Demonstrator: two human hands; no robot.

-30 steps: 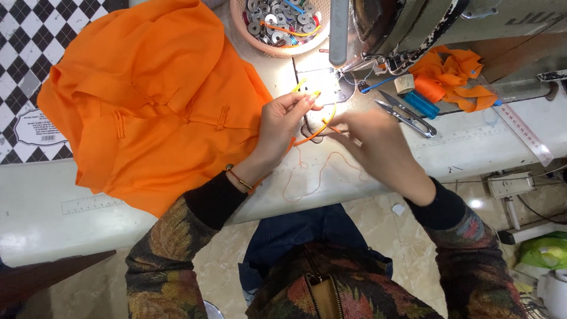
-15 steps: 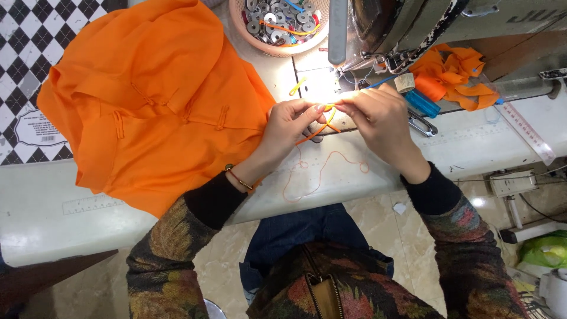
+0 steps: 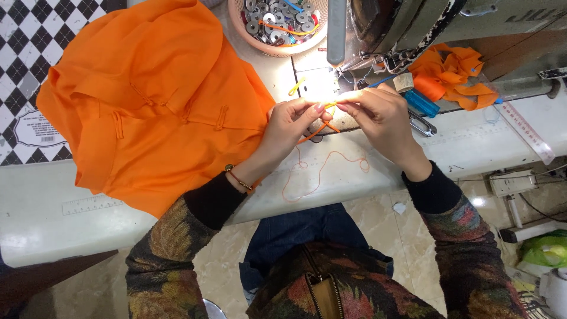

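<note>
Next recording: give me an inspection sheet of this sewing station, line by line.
Surface: white table, printed ruler along its edge.
Job's things: thin orange cord pinched between both hands; loose orange thread trailing below.
Clutter: orange garment, bowl of metal bobbins, orange scraps, blue tool.
Hands: left hand and right hand, fingers together on the cord.
Cables: wires right of table.
Surroundings: sewing machine, checkered floor.

Upper left of the frame, your garment (image 3: 153, 100) is plain bright orange, lying over a black-and-white checked floor (image 3: 35, 35). The cord (image 3: 319, 127) and thread (image 3: 319, 174) are orange too; the counter (image 3: 472, 147) is white, your sleeves (image 3: 171, 248) dark and multicoloured.
</note>
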